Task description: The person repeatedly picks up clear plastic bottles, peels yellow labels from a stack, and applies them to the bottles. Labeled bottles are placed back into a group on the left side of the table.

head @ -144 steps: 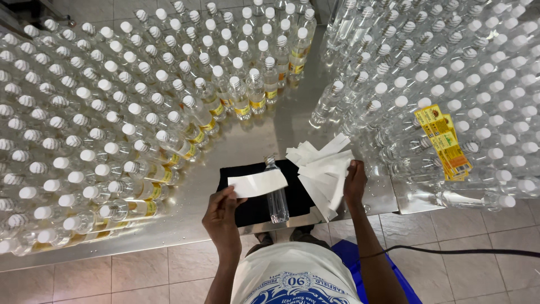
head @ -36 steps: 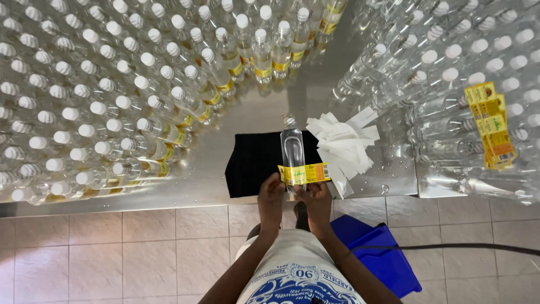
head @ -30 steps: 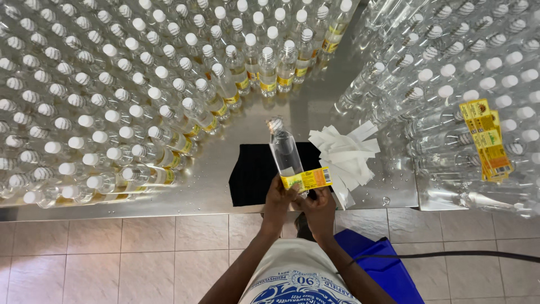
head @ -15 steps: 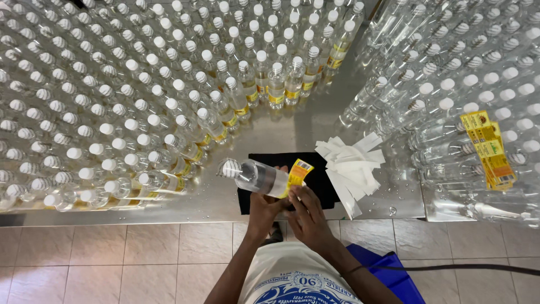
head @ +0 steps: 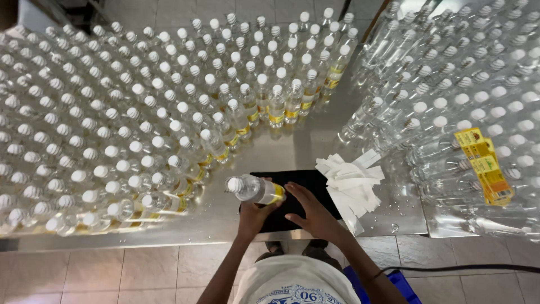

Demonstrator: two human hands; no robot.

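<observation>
Shirt (head: pixel 295 287): white with a blue print, bottom edge of view, nearest the camera.
Floor (head: pixel 112 273): pale tiles below the counter edge; a blue object (head: pixel 402 281) and a dark cable (head: pixel 478 268) lie at lower right.
Left hand (head: pixel 254 213): fingers clamped around the lower end of the bottle, just over the near edge of the mat.
Right hand (head: pixel 314 211): fingers spread and flat, resting on the mat just right of the bottle's base; holds nothing that shows.
Bottle (head: pixel 253 188): 1 clear plastic bottle with a white cap, tipped on its side, cap pointing left, yellow label around its lower part; held above the mat's left end.
Mat (head: pixel 306 183): black rectangle on the counter, directly under both hands.
Backing strips (head: pixel 351 180): loose heap of white paper strips, touching the mat's right edge.
Counter (head: pixel 298 146): shiny metal, wet with drops near the strips.
Label sheet (head: pixel 485 166): yellow printed strip lying across the bottles at right.
Labelled bottles (head: pixel 281 107): upright, white-capped, yellow-banded, in a curved row beyond the mat.
Left stock (head: pixel 84 112): dense field of upright capped bottles filling the counter to the far left.
Right stock (head: pixel 461 73): clear capped bottles without bands, crowded at far right.
</observation>
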